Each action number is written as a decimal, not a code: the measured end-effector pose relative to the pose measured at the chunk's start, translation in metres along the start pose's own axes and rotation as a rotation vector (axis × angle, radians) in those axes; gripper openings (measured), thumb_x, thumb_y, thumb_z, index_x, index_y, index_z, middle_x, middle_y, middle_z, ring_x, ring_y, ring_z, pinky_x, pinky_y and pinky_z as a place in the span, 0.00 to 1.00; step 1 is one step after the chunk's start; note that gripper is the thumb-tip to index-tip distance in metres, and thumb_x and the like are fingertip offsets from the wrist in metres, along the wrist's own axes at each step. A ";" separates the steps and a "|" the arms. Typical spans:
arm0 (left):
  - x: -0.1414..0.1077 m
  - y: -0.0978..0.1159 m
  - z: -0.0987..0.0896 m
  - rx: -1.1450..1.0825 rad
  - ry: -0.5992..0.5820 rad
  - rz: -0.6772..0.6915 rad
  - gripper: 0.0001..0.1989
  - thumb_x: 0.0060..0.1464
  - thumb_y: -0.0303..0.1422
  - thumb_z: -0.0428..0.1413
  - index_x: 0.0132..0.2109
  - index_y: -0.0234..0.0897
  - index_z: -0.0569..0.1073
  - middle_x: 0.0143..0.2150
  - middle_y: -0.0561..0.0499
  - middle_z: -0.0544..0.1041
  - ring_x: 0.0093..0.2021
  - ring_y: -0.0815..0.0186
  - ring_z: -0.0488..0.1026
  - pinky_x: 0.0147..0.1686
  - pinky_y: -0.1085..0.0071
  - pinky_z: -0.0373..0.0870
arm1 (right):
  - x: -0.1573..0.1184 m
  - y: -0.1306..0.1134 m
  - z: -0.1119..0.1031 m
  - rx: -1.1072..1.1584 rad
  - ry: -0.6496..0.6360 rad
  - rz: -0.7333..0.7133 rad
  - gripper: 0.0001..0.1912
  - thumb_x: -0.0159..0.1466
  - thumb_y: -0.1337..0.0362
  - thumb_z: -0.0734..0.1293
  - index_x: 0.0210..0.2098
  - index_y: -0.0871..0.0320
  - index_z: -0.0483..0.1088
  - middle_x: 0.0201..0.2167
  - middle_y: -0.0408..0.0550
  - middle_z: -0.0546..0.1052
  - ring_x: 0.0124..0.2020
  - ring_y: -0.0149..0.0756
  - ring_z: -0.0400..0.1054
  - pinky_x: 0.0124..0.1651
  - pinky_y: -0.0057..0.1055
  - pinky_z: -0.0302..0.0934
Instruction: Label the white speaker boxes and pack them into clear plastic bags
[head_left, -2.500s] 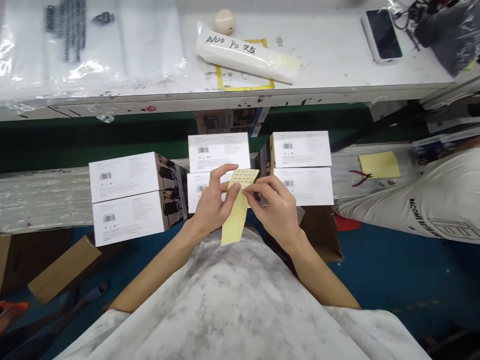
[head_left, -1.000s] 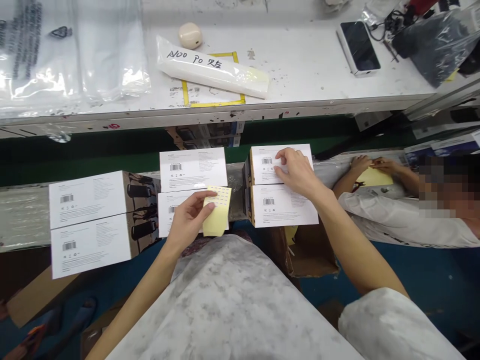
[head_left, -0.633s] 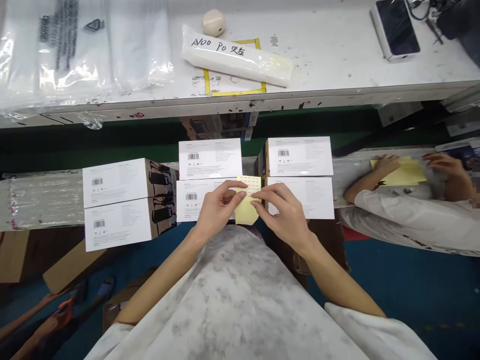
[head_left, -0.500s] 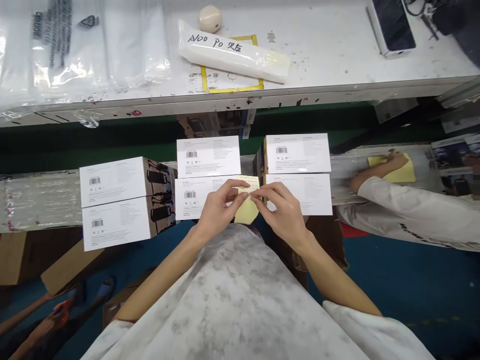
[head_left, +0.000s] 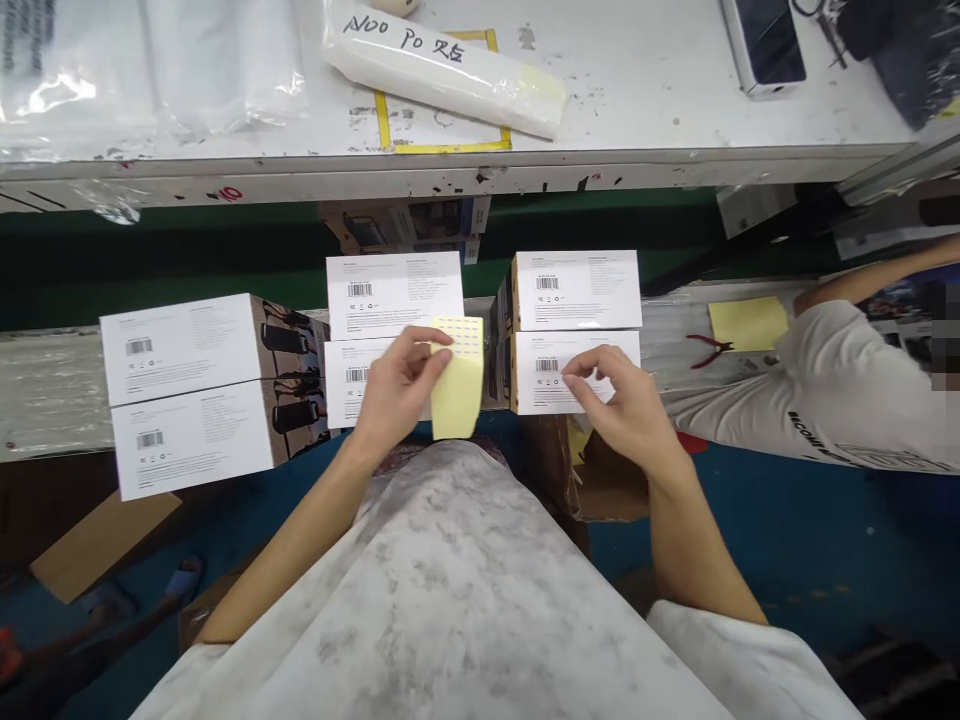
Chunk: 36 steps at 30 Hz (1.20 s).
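Note:
Pinched between thumb and fingers of my left hand (head_left: 401, 385) is a yellow sheet of small stickers (head_left: 457, 385), with rows of tiny printed labels near its top. My right hand (head_left: 619, 400) is over the lower right white box (head_left: 536, 345), beside its barcode. Thumb and forefinger there are pressed together; whatever they hold is too small to make out. Behind that box lies another white box (head_left: 577, 290) with its own barcode. Two more boxes, a rear one (head_left: 394, 290) and a front one (head_left: 345, 385), lie near my left hand, which partly covers the front one.
Two further boxes (head_left: 187, 345) lie at the left. Ahead runs a white shelf (head_left: 637, 130) with a wrapped white packet (head_left: 450, 75) and a phone-like device (head_left: 765, 45). At right, a co-worker's sleeve (head_left: 832, 390) is near pliers (head_left: 709, 350) and a yellow sheet (head_left: 750, 322).
My hands have moved apart: the right left the sticker sheet and went right over a box, while the left keeps the sheet. The co-worker's hand has moved off their yellow sheet.

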<state>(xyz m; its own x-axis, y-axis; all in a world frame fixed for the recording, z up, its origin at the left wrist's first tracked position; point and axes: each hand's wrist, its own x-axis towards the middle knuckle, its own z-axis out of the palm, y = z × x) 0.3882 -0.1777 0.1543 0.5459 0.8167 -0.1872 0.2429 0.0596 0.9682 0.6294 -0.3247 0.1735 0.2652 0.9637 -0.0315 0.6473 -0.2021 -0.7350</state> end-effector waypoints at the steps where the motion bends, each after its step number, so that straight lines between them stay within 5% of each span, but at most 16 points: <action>1: 0.001 -0.003 -0.007 -0.020 0.021 0.000 0.15 0.66 0.46 0.61 0.50 0.41 0.75 0.28 0.53 0.73 0.30 0.65 0.73 0.28 0.73 0.65 | -0.001 0.008 -0.007 -0.036 -0.043 0.035 0.06 0.74 0.59 0.64 0.41 0.51 0.71 0.39 0.51 0.78 0.44 0.48 0.71 0.47 0.46 0.68; 5: 0.001 -0.014 -0.032 -0.057 0.094 -0.010 0.15 0.63 0.45 0.64 0.49 0.41 0.76 0.27 0.54 0.71 0.29 0.66 0.71 0.29 0.73 0.65 | -0.002 0.028 -0.016 -0.145 -0.219 0.050 0.07 0.75 0.61 0.60 0.42 0.53 0.68 0.43 0.54 0.75 0.47 0.50 0.68 0.49 0.47 0.65; 9: -0.006 -0.023 -0.046 -0.072 0.140 -0.058 0.15 0.62 0.45 0.65 0.49 0.42 0.76 0.29 0.51 0.74 0.31 0.64 0.72 0.29 0.72 0.67 | 0.000 0.029 -0.012 -0.210 -0.243 0.024 0.08 0.75 0.63 0.58 0.40 0.53 0.67 0.43 0.55 0.74 0.47 0.51 0.66 0.50 0.47 0.64; 24: -0.020 -0.032 -0.054 -0.138 0.128 -0.148 0.19 0.59 0.46 0.67 0.50 0.41 0.75 0.32 0.50 0.78 0.31 0.64 0.76 0.28 0.73 0.71 | 0.005 0.030 -0.002 -0.338 -0.225 -0.031 0.07 0.74 0.65 0.57 0.40 0.53 0.65 0.42 0.57 0.75 0.46 0.53 0.66 0.48 0.49 0.63; 31: -0.037 -0.022 -0.067 -0.336 0.033 -0.253 0.40 0.54 0.47 0.70 0.69 0.43 0.65 0.32 0.53 0.81 0.30 0.65 0.78 0.35 0.71 0.75 | 0.011 0.036 -0.003 -0.287 -0.125 0.087 0.09 0.65 0.55 0.64 0.42 0.52 0.65 0.35 0.53 0.74 0.37 0.52 0.70 0.40 0.47 0.66; 33: -0.048 -0.022 -0.082 -0.395 -0.035 -0.311 0.34 0.54 0.47 0.71 0.63 0.40 0.72 0.29 0.53 0.80 0.28 0.65 0.77 0.33 0.72 0.73 | 0.018 0.041 -0.006 -0.263 -0.137 0.195 0.14 0.60 0.50 0.67 0.40 0.50 0.65 0.31 0.49 0.73 0.31 0.50 0.70 0.34 0.44 0.65; 36: -0.069 -0.022 -0.119 -0.469 -0.082 -0.360 0.23 0.47 0.49 0.74 0.38 0.37 0.78 0.24 0.51 0.77 0.22 0.67 0.71 0.26 0.73 0.67 | 0.030 0.046 -0.011 -0.252 -0.194 0.301 0.16 0.56 0.46 0.69 0.35 0.48 0.67 0.26 0.47 0.73 0.26 0.49 0.70 0.30 0.44 0.64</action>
<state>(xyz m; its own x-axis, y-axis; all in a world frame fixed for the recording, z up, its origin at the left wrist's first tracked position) 0.2501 -0.1671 0.1658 0.5594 0.6522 -0.5116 0.0546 0.5868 0.8079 0.6745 -0.3072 0.1462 0.3451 0.8652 -0.3638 0.7219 -0.4924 -0.4863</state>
